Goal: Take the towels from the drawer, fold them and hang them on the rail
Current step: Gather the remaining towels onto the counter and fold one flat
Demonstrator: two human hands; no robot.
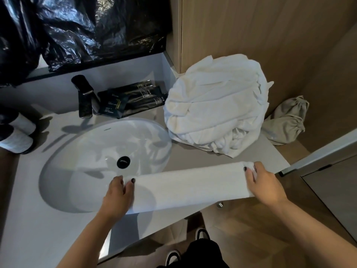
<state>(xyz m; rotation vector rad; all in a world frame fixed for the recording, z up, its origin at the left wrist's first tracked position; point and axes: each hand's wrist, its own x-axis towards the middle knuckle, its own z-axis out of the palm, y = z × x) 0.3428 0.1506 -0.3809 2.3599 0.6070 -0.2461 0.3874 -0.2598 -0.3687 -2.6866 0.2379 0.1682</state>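
Note:
A white towel (189, 187), folded into a long narrow band, is stretched over the front edge of the counter between my hands. My left hand (118, 196) pinches its left end, thumb on top, above the rim of the basin. My right hand (264, 185) grips its right end, thumb over the top corner. A heap of crumpled white towels (214, 107) lies on the counter behind, to the right of the basin. No rail or drawer is in view.
A white oval basin (87, 151) with a black drain is set in the grey counter (29, 219). Behind it stand a black tap (85, 95) and dark sachets (131, 99). A beige drawstring bag (286, 122) lies at the right, rolled items (17, 132) at the left.

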